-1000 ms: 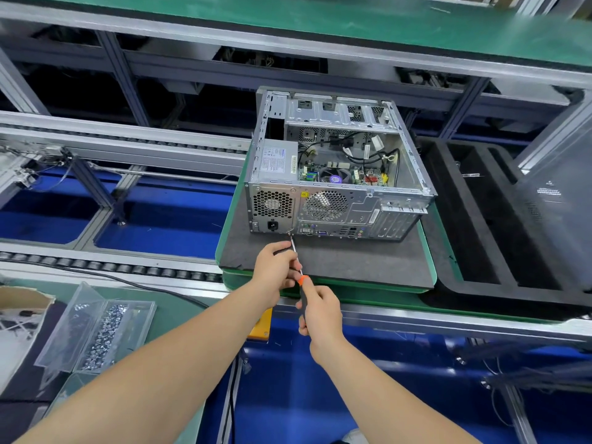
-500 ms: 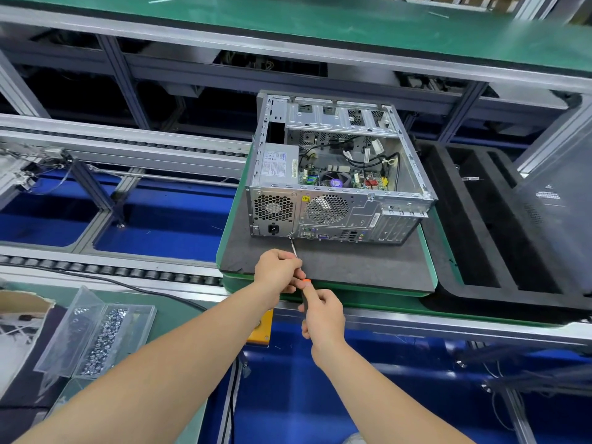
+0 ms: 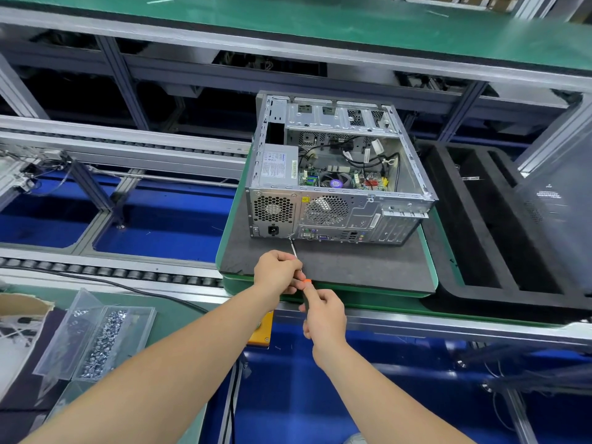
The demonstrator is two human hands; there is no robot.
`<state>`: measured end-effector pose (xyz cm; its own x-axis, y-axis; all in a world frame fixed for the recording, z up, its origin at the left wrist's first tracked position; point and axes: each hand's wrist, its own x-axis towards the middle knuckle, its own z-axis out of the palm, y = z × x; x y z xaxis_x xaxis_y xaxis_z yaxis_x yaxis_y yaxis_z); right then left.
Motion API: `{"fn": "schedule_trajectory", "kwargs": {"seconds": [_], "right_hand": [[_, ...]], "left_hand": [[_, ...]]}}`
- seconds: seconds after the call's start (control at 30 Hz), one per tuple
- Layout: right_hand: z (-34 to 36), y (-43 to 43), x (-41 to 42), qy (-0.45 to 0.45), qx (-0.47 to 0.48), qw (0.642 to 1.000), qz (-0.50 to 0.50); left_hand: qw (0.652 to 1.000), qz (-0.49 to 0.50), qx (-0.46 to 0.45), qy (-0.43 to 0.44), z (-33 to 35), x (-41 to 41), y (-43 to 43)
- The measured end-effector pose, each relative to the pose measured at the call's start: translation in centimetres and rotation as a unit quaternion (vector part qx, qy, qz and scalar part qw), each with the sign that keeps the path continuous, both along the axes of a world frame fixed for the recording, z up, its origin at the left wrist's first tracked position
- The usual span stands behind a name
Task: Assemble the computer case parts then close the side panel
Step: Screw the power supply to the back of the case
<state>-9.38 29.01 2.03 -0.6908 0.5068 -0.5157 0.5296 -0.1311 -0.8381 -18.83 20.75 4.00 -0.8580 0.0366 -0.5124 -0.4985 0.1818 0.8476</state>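
Both bare forearms reach out from the lower edge toward the case [image 3: 336, 187], which lies on its side, open face up, on a grey mat [image 3: 352, 267] with its rear panel facing the person. The left hand [image 3: 278, 272] is knuckles up, its fingers curled round the thin shaft of a screwdriver [image 3: 307, 281] just above the orange collar. The right hand [image 3: 324, 315] sits just behind and below it, fingers wrapped round the handle (most of the handle is hidden inside the fist). The shaft slants up and away from the hands, and its tip meets the bottom edge of the rear panel, just right of the power socket [image 3: 273, 230].

On the rear panel, a yellow warning-triangle sticker [image 3: 305, 199] sits beside the round fan grille. The power supply's white label [image 3: 277, 165] carries print too small to read, and so does the barcode strip beside it. A grey panel [image 3: 557, 203] at far right bears pale, blurred lettering.
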Motion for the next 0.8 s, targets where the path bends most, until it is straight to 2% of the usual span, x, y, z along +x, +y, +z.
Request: {"fn": "schedule_trajectory", "kwargs": {"seconds": [0.43,0.7,0.77,0.8], "right_hand": [[0.09,-0.07,-0.01,0.007,0.010,1.000,-0.004],[0.04,-0.44,-0.05,0.013,0.113,0.994,0.009],[-0.08,-0.61,-0.01,0.020,0.161,0.987,0.021],[-0.13,-0.73,0.02,0.027,0.179,0.983,0.028]], "left_hand": [[1.000,0.002,-0.002,0.002,-0.14,0.09,-0.15],[1.000,0.001,0.005,0.000,-0.23,0.10,-0.26],[1.000,-0.017,-0.024,0.012,0.25,0.20,-0.27],[0.996,-0.034,-0.064,0.054,0.65,0.21,-0.34]]}}
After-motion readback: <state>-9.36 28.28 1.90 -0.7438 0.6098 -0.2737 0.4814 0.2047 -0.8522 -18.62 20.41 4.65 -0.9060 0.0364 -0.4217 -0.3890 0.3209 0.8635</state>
